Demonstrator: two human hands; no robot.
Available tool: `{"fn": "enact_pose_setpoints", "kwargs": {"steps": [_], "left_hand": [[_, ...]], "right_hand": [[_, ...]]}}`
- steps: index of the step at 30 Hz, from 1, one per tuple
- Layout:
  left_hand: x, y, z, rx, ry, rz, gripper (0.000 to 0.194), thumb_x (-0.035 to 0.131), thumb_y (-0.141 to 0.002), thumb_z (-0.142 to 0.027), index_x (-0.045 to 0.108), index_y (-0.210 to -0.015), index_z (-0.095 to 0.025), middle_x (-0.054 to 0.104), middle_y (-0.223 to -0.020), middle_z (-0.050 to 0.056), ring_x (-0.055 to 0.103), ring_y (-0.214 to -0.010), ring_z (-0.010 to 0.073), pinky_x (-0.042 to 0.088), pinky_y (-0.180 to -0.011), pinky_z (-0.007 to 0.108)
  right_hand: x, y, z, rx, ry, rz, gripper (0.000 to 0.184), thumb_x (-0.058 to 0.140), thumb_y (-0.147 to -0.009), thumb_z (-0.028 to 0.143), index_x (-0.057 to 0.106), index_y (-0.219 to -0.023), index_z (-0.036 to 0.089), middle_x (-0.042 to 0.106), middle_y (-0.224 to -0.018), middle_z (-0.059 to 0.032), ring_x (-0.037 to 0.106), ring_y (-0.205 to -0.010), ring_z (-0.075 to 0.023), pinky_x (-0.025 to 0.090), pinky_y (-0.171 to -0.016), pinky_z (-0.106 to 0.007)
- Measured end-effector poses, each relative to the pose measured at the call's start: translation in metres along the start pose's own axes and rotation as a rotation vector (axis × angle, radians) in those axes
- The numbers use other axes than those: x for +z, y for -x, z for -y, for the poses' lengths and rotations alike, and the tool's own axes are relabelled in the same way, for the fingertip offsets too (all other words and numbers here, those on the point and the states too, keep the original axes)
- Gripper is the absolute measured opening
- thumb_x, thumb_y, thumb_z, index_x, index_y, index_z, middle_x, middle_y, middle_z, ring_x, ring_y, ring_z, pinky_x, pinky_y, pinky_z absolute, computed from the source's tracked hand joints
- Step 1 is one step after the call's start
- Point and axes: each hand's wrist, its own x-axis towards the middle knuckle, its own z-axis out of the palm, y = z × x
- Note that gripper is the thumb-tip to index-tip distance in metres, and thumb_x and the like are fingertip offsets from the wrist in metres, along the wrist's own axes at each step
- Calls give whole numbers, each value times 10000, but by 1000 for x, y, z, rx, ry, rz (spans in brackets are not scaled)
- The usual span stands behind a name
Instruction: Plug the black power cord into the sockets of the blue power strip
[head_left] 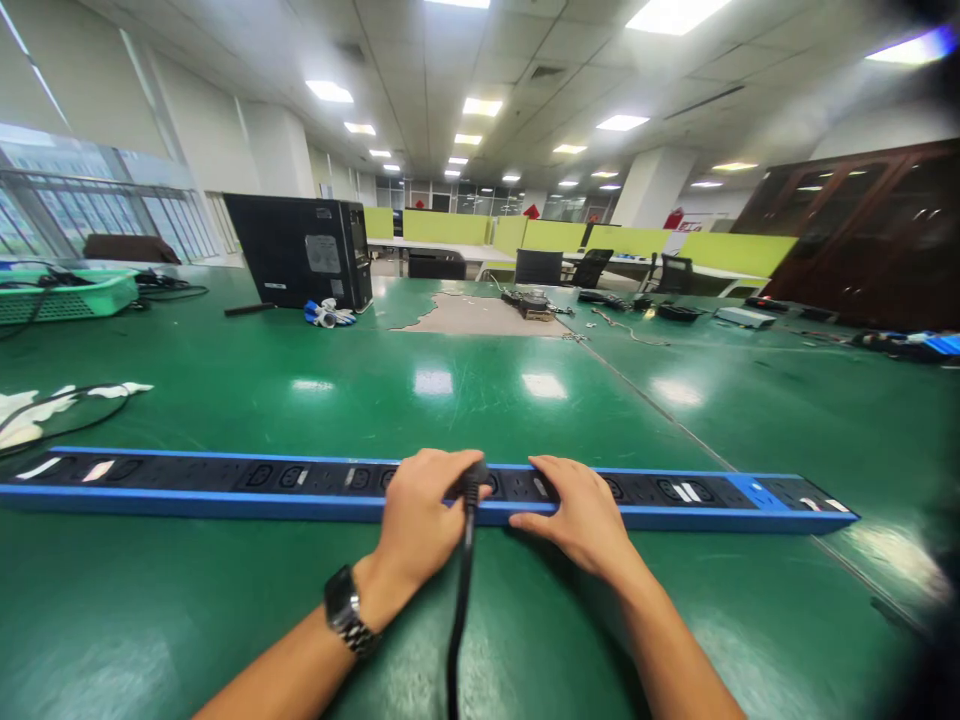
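A long blue-and-black power strip (324, 478) lies across the green table in front of me, its sockets facing up. My left hand (426, 500), with a watch on the wrist, is closed round a black power plug (474, 478) above the middle of the strip. Whether the plug sits in a socket is hidden by my fingers. From the plug a black cable (463, 600) runs down toward me. Just right of the plug, my right hand (577, 508) grips the strip across its width, thumb at the near edge and fingers at the far edge.
A black computer case (292, 250) stands at the back left, with blue-and-white gloves (328, 314) beside it. Farther left is a green basket (75, 298) with cables. White scraps and a thin cable (90, 392) lie near the strip's left end. Electronic parts (536, 302) sit at the back.
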Motion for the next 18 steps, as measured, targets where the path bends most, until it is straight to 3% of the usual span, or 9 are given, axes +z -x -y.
{"fn": "enact_pose_setpoints", "kwargs": {"steps": [3, 6, 14, 18], "left_hand": [[30, -11, -19, -29, -46, 133, 225, 646, -832, -284, 690, -1051, -260, 731, -923, 38, 625, -839, 210, 470, -741, 342], [49, -18, -27, -38, -69, 181, 211, 618, -837, -242, 692, -1033, -271, 734, -902, 28, 611, -815, 207, 454, -724, 335], [55, -20, -31, 9, -165, 238, 224, 601, -826, -192, 675, -1023, -267, 720, -888, 28, 580, -830, 232, 452, -746, 366], [59, -16, -30, -18, 38, 95, 220, 604, -846, -195, 670, -1049, -250, 724, -937, 33, 611, -878, 211, 488, -807, 354]], "right_hand": [[0, 0, 1, -5, -16, -14, 633, 716, -658, 501, 594, -1210, 216, 624, -1240, -87, 530, -1158, -287, 357, -1014, -465], [0, 0, 3, -7, -26, -17, 539, 670, -699, 440, 601, -1188, 225, 628, -1232, -80, 535, -1150, -277, 351, -1015, -456], [-3, 1, 5, -14, -28, 4, 511, 635, -702, 363, 599, -1190, 218, 623, -1238, -73, 527, -1157, -264, 336, -1026, -444], [0, 0, 2, -9, -26, -11, 508, 640, -707, 406, 604, -1181, 226, 627, -1234, -77, 533, -1155, -274, 342, -1019, -453]]}}
